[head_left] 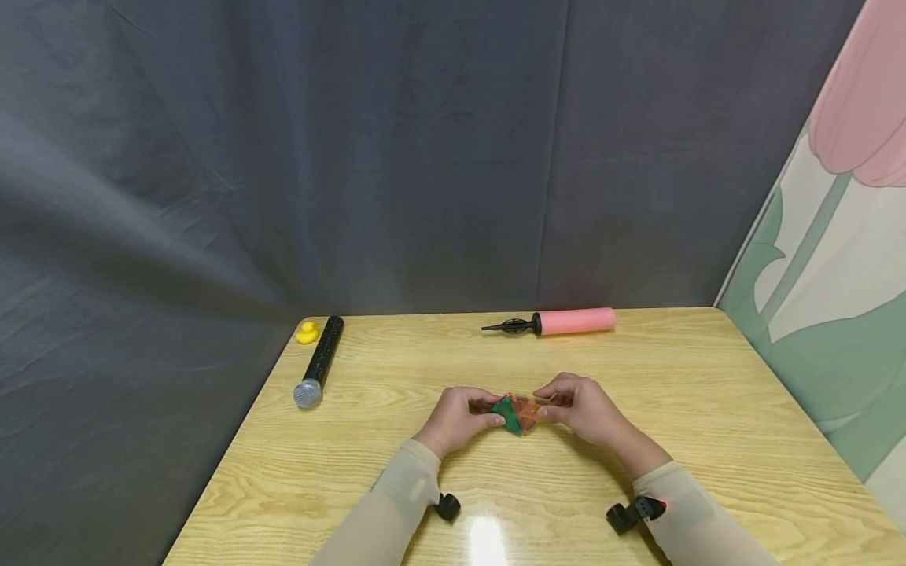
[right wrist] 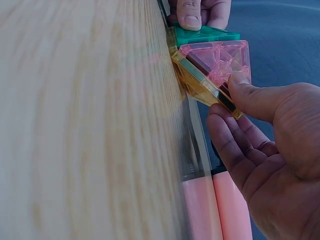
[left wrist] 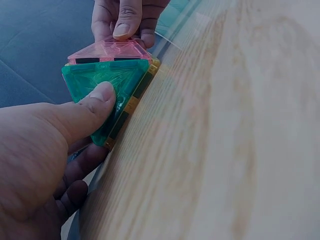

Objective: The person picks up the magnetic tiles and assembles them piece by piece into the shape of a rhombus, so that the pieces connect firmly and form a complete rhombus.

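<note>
Several translucent magnetic tiles are joined together in front of me. My left hand (head_left: 458, 418) pinches the green triangular tile (left wrist: 107, 75), its thumb on the tile's face and its fingers behind. On the other side my right hand (head_left: 582, 407) pinches the pink triangular tile (right wrist: 222, 62) together with a yellow tile (right wrist: 200, 82) under it, the thumb on top. The green and pink tiles meet edge to edge. In the left wrist view the yellow edge runs along the underside, close over the tabletop, with dark magnet strips visible in it.
The wooden table (head_left: 382, 369) carries a pink hand pump (head_left: 576, 321) along its back edge. A black microphone (head_left: 320, 360) and a yellow rubber duck (head_left: 307, 333) stand at the back left. Behind the table hangs a dark curtain (head_left: 425, 157).
</note>
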`<state>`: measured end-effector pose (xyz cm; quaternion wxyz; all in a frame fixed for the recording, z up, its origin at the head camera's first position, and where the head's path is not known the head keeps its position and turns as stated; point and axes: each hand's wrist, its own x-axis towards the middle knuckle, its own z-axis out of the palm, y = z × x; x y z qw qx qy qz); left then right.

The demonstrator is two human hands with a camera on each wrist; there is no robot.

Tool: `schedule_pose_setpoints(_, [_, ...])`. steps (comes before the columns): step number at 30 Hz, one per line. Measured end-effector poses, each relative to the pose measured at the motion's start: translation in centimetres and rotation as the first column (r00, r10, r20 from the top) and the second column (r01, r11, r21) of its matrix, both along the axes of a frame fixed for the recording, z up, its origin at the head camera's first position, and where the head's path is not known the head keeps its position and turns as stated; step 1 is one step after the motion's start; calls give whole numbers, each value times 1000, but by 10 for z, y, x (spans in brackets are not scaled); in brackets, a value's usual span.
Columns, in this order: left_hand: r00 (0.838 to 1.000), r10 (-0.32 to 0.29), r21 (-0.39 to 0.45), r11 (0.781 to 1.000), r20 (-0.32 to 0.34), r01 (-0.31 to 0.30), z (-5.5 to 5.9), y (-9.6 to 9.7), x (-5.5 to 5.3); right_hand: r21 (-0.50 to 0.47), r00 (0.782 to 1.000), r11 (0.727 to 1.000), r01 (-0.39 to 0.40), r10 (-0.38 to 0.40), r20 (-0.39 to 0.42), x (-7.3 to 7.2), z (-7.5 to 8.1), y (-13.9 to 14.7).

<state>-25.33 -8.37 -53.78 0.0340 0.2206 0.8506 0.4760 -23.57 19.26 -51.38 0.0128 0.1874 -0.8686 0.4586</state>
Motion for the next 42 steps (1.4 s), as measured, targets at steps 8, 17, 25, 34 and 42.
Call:
schedule_pose_setpoints(8, [1000,10,-6,1000,6,-10,0,1,0,3,1000,1000,6,-6,-11,-2,-2,1])
schedule_pose_setpoints(17, [1000,19,12,1000,19,-19,-1,1,1,4,1000,1000,-3,3,-8,-1,-2,1])
schedule_pose_setpoints(25, [1000,21,5,1000,-2,-21,1,2,0,-14,1000,1000,2,-2,-15,-2,1,0])
schedule_pose_setpoints(34, [1000,19,-4,1000,-7,-19,2,2,1,-23,1000,1000,18,-18,-15,0,1,-2])
schedule_pose_setpoints(42, [1000,22,-11,1000,-10,-22,1,1,1,-31,999,999,17,-18,-44,-1,-1,-2])
